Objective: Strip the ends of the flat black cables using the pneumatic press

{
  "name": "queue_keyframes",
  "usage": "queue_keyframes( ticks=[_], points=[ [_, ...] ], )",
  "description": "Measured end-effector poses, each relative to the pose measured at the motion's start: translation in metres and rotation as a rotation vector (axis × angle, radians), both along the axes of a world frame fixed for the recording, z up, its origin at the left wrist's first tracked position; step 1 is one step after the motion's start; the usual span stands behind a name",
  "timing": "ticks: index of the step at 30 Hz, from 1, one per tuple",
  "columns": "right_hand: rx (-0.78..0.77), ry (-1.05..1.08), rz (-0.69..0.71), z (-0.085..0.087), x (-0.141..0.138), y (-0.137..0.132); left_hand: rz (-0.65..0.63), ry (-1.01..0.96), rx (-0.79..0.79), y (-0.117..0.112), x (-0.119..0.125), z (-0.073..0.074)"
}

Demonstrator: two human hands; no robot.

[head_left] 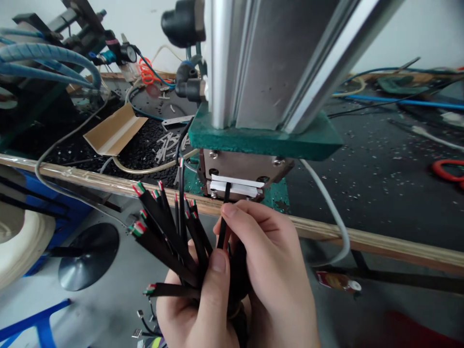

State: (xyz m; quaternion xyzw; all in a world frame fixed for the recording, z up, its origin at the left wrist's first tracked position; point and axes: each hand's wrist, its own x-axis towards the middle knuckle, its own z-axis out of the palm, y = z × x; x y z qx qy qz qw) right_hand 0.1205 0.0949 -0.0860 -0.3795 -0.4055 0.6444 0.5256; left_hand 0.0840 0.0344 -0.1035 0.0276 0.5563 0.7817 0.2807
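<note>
A bundle of black cables [170,241] is gripped in my left hand [206,304]; several ends fan out to the left, showing red, green and white wires. One black cable [224,222] is pinched between the thumb and fingers of my right hand [268,251]. Its far end reaches into the slot between two white strips on the pneumatic press [250,164], so that end is hidden. Both hands touch each other just in front of the table edge. Further cables and connectors [139,326] hang below my left hand.
Above my hands stands the press's aluminium column [253,63] on a green plate [264,137]. A folded cardboard piece [114,130] and pale offcuts [170,145] lie left. Red-handled scissors [449,169] lie right. A grey hose [329,208] loops over the wooden table edge [380,239].
</note>
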Motion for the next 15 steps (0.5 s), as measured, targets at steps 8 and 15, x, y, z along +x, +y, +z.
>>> queue_keyframes(
  ticks=[8, 15],
  points=[
    [-0.023, 0.009, -0.001, 0.006, 0.0, -0.002, 0.072, 0.058, -0.063, -0.005, 0.004, -0.003],
    [-0.033, 0.012, 0.011, 0.01, 0.0, -0.001, 0.026, 0.068, -0.127, -0.003, 0.007, 0.02]
  ],
)
